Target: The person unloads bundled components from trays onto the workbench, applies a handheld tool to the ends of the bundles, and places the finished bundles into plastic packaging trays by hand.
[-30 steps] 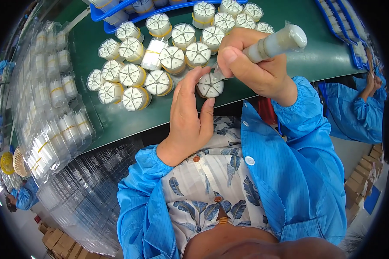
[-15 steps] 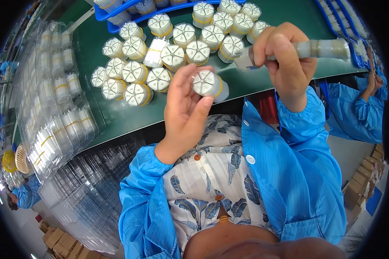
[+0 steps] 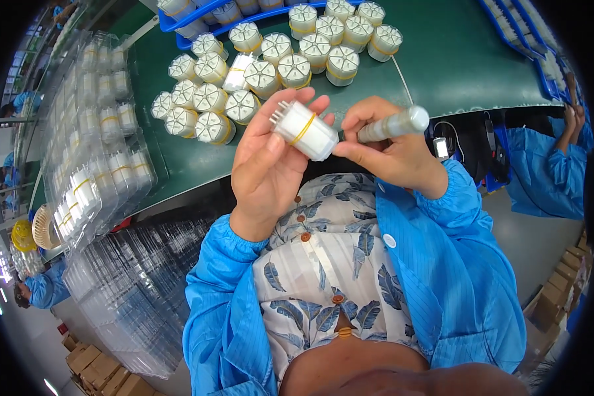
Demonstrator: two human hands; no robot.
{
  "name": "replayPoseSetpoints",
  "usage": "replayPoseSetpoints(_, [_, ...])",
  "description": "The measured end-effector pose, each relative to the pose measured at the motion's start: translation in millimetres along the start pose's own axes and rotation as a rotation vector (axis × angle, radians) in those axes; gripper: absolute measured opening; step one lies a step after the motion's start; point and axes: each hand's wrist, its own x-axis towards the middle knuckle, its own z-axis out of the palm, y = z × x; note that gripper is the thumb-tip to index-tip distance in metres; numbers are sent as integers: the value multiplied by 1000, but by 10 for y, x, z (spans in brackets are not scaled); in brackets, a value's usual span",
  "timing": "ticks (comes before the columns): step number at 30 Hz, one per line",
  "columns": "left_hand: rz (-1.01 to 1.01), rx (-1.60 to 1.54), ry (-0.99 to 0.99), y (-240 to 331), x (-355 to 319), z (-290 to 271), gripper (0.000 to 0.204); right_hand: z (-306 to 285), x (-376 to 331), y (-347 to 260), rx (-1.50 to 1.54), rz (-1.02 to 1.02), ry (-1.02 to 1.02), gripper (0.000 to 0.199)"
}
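My left hand (image 3: 265,168) is closed around a white bundle (image 3: 305,134) of plastic parts, bound by a yellow rubber band. The bundle lies tilted, its thin pins pointing up and left. In my right hand (image 3: 406,158) is a hand tool with a thick, grey-brown wrapped handle (image 3: 393,125), pinched between thumb and fingers. The tool's working end sits at the bundle's lower right end, mostly hidden by my fingers. Beyond my hands, several similar banded bundles (image 3: 263,78) stand on the green table (image 3: 442,82), wedge-segmented ends up; one among them lies on its side (image 3: 238,71).
A blue bin (image 3: 204,33) holding more bundles is at the far edge. Stacked clear plastic trays (image 3: 122,168) with white parts fill the left side. Blue trays (image 3: 541,79) stand at the far right, near another person in a blue smock (image 3: 541,171).
My right hand has come left and down with the tool, bringing it against the bundle. My left hand has turned the bundle from segmented end up to lying tilted, pins up-left.
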Motion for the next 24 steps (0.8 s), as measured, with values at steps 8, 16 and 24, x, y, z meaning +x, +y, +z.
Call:
replayPoseSetpoints(8, [10,14,62,75,-34,35,63,133,94,-54,-227,-278,-52,35])
replayPoseSetpoints(16, [355,479,100,895,-586,176,76,148,-19,-195,52,-171,-59,11])
replayPoseSetpoints(24, [799,1899,1015,3227,-811,-1,49,295,126,-149,132,-141,-96,7])
